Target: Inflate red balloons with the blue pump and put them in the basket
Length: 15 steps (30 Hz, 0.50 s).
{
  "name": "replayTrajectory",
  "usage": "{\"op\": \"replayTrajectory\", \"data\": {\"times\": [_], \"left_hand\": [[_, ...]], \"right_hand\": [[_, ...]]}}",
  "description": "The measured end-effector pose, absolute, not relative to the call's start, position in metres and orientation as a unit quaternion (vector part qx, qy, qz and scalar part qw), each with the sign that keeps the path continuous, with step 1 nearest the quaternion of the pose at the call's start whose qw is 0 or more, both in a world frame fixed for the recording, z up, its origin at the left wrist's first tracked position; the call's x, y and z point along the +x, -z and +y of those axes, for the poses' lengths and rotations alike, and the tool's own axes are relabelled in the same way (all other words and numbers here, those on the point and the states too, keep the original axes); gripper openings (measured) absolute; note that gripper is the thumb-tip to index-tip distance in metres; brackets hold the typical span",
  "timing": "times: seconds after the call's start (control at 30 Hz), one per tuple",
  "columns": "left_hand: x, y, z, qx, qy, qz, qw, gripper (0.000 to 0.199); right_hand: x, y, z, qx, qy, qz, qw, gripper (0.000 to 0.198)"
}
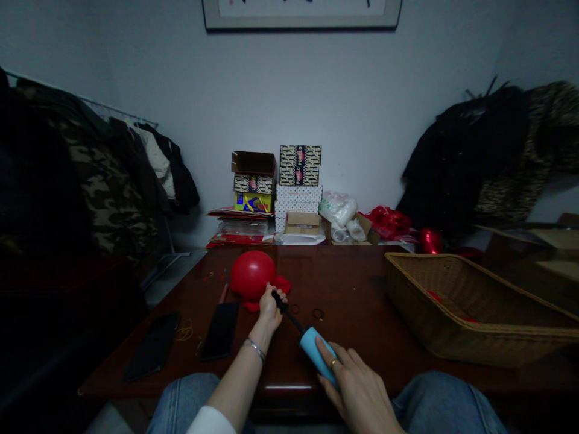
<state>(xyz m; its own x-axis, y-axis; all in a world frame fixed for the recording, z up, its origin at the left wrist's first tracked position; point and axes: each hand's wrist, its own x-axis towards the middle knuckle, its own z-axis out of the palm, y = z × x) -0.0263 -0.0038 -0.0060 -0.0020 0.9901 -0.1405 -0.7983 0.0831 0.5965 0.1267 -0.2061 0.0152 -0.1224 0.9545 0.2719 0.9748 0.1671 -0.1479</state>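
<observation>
A red balloon (253, 274), partly inflated, is over the brown table, with loose red folds below it and at its right side. My left hand (270, 306) is closed at the balloon's near side, around its neck and the black end of a hand pump; the fingers hide the exact join. The light-blue barrel of the hand pump (319, 355) slants down to the right, with a black rod showing between it and my left hand. Around that barrel my right hand (355, 386) is wrapped, a ring on one finger.
A wicker basket (452, 325) with a few red pieces inside stands on the right of the table (357, 271). Two dark phone-like slabs (220, 330) and rubber bands (184, 330) lie left; small dark rings (318, 314) lie near the pump. Boxes (298, 205) are stacked behind.
</observation>
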Motion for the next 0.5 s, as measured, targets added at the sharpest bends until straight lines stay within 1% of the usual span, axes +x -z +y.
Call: {"op": "replayTrajectory", "data": {"times": [0.17, 0.5], "left_hand": [[-0.018, 0.004, -0.01, 0.183, -0.646, 0.278, 0.687, 0.028], [-0.016, 0.004, -0.011, 0.184, -0.612, 0.276, 0.718, 0.027]], "right_hand": [[0.106, -0.025, -0.185, -0.657, 0.048, -0.741, 0.133, 0.057], [0.083, -0.03, -0.16, -0.661, 0.061, -0.734, 0.14, 0.058]]}}
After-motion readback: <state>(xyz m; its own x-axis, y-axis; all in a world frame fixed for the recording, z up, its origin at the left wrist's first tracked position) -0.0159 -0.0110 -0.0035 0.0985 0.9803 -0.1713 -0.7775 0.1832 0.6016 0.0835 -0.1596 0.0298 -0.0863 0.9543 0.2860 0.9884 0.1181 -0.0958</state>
